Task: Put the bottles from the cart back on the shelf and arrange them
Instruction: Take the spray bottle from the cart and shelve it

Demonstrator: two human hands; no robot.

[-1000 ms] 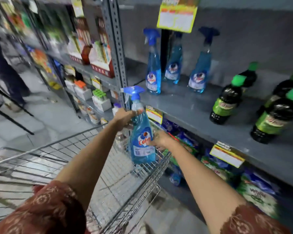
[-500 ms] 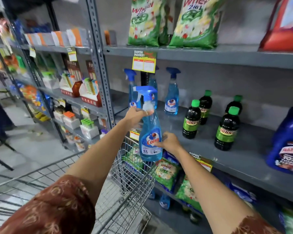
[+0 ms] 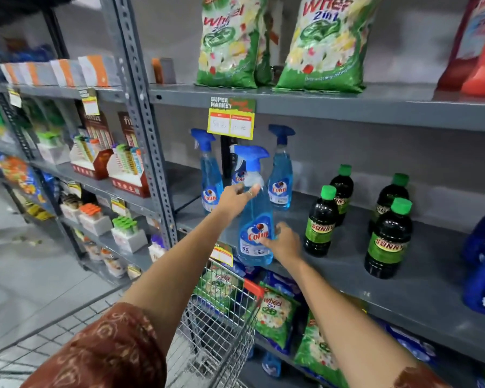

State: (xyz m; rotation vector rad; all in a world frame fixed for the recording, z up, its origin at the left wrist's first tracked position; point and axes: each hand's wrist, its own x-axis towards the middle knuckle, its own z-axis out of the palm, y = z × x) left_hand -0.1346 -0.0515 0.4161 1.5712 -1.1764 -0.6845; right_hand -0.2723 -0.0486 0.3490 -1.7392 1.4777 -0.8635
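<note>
Two hands grip one spray bottle (image 3: 256,219) at the shelf's (image 3: 403,289) near edge: left hand (image 3: 237,198) pinching its neck, right hand (image 3: 284,243) cupping its base; three more stand behind, four green-capped bottles (image 3: 319,222) right.

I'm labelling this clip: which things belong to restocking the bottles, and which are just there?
Job: spray bottle held by left hand and right hand; shelf; cart; shelved spray bottles.
Just there: green-capped bottles; detergent bags; price tag.
</note>
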